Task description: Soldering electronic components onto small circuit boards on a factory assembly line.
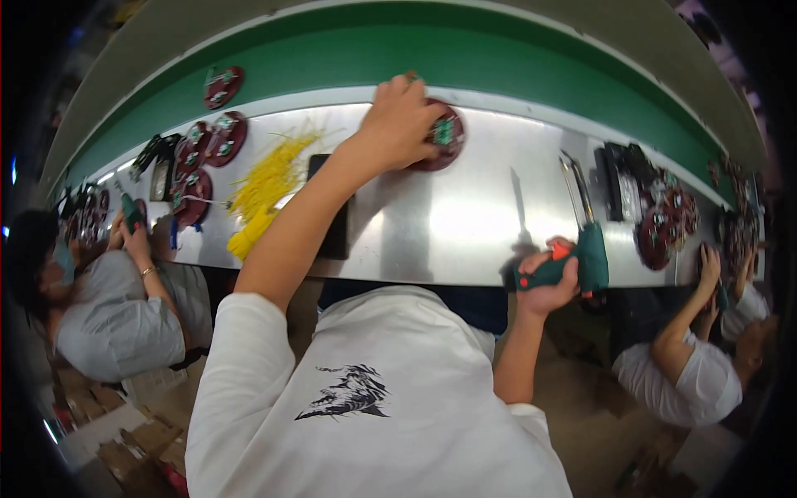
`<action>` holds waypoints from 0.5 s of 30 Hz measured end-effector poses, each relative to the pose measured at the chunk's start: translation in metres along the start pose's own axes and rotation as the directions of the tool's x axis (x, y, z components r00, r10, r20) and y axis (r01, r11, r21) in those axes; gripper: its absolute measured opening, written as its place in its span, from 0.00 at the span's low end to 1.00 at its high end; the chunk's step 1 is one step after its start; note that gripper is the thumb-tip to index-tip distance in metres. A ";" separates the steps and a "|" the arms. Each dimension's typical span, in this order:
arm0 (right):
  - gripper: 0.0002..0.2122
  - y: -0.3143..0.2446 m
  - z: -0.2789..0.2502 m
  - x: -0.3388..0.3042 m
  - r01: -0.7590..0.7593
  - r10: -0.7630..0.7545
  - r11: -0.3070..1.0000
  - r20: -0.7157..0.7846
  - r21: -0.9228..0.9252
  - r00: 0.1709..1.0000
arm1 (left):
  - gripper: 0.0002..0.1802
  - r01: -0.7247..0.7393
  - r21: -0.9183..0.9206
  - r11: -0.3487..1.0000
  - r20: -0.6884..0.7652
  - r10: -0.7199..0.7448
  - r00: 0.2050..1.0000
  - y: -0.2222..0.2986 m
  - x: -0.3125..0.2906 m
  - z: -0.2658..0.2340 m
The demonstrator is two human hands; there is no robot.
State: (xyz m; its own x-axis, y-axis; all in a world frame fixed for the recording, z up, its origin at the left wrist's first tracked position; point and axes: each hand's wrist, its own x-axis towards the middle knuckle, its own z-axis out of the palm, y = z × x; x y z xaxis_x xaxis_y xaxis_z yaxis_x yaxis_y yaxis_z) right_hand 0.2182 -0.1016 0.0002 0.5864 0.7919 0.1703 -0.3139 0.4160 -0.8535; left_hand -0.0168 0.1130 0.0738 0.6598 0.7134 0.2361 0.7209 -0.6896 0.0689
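Observation:
Reaching to the back of the metal bench, my left hand (398,124) is closed on the left edge of a dark red round disc (452,152), which has a green circuit board on it. The hand covers part of this disc. In my right hand (551,286), near the bench's front edge, is a green soldering gun (591,253) with a red trigger. Its thin metal tip and feed tube point up and away from me, apart from the disc. My fingers wrap around its handle.
Yellow wires (270,178) lie in a bundle left of my forearm, beside a dark flat object (335,228) partly under it. More red discs (226,137) sit at the left, others (656,236) at the right. People work on both sides. A green wall (498,62) edges the back.

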 end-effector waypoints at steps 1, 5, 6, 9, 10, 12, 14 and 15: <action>0.20 0.001 -0.001 -0.003 0.003 -0.003 1.000 0.012 0.003 1.000 | 0.36 0.038 0.007 0.999 -0.034 -0.037 0.999 -0.008 0.017 -0.005; 0.20 0.004 -0.018 -0.001 -0.011 0.012 0.998 -0.014 0.055 1.000 | 0.46 0.231 0.141 0.963 -0.109 -0.217 0.970 -0.041 0.057 0.001; 0.20 0.000 -0.010 -0.003 -0.008 0.008 0.996 0.002 0.085 1.000 | 0.45 0.298 0.118 0.947 -0.087 -0.289 0.953 -0.051 0.057 0.003; 0.18 -0.008 0.004 0.003 0.060 -0.060 0.998 -0.105 -0.010 0.993 | 0.43 0.500 0.093 0.861 -0.024 -0.501 0.865 -0.091 0.061 0.011; 0.17 -0.007 0.003 0.005 0.052 -0.052 0.999 -0.101 -0.009 0.993 | 0.41 0.572 0.124 0.811 -0.006 -0.576 0.817 -0.116 0.059 0.009; 0.16 -0.005 0.002 0.005 0.040 -0.042 0.999 -0.105 -0.016 0.994 | 0.34 0.659 0.220 0.719 -0.062 -0.664 0.745 -0.169 0.043 0.004; 0.15 -0.002 -0.001 0.005 0.043 -0.044 0.999 -0.123 -0.013 0.991 | 0.20 0.710 0.307 0.634 -0.063 -0.731 0.679 -0.216 0.027 -0.012; 0.15 0.000 -0.002 0.006 0.026 -0.026 1.000 -0.115 -0.004 0.993 | 0.17 0.741 0.325 0.587 -0.111 -0.755 0.647 -0.236 0.016 -0.017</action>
State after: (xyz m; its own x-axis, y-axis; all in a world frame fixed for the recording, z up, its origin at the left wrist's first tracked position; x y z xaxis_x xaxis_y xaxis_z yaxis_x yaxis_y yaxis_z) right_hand 0.2231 -0.0974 0.0004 0.6766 0.7240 0.1345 -0.2958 0.4345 -0.8507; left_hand -0.1802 0.2848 0.0780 -0.1411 0.9678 0.2087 0.9814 0.1644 -0.0992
